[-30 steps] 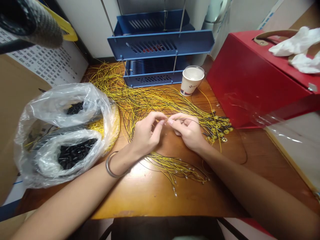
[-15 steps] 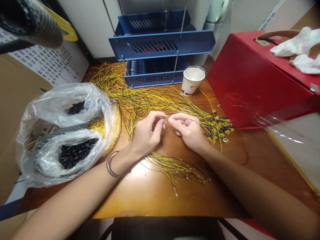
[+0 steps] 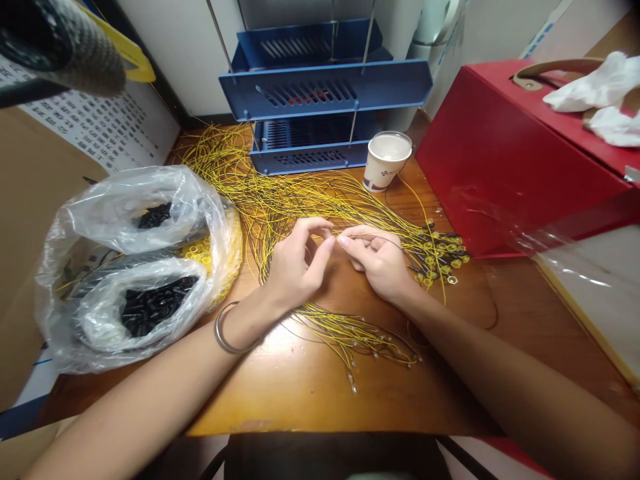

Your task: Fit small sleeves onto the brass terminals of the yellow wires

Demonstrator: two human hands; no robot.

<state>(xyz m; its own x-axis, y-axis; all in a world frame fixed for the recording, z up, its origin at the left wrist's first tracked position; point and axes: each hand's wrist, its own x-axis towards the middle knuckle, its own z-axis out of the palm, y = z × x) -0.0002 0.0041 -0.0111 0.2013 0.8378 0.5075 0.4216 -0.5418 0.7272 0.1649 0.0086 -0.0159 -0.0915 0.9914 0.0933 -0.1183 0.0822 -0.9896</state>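
Observation:
In the middle of the head view, my right hand (image 3: 377,259) pinches a thin wire (image 3: 367,237) that trails back over its knuckles. My left hand (image 3: 299,260) faces it, its thumb and fingers curled close together right by the right fingertips. What sits between the left fingertips is too small to make out. Behind both hands lies a long tangle of yellow and black wires (image 3: 300,193). Their ends with yellow rings and black sleeves (image 3: 440,257) lie bunched at the right. In front, a smaller bundle of wires (image 3: 345,327) has small clear tips.
At the left, a clear plastic bag (image 3: 55,267) holds black sleeves (image 3: 157,307) and yellow rings (image 3: 197,253). A paper cup (image 3: 385,163) stands by a blue tray rack (image 3: 325,90). A red box (image 3: 480,147) is at the right of the wooden table (image 3: 280,400).
My left index finger has lifted slightly and its thumb has shifted a little. My right hand keeps its pinch almost in place.

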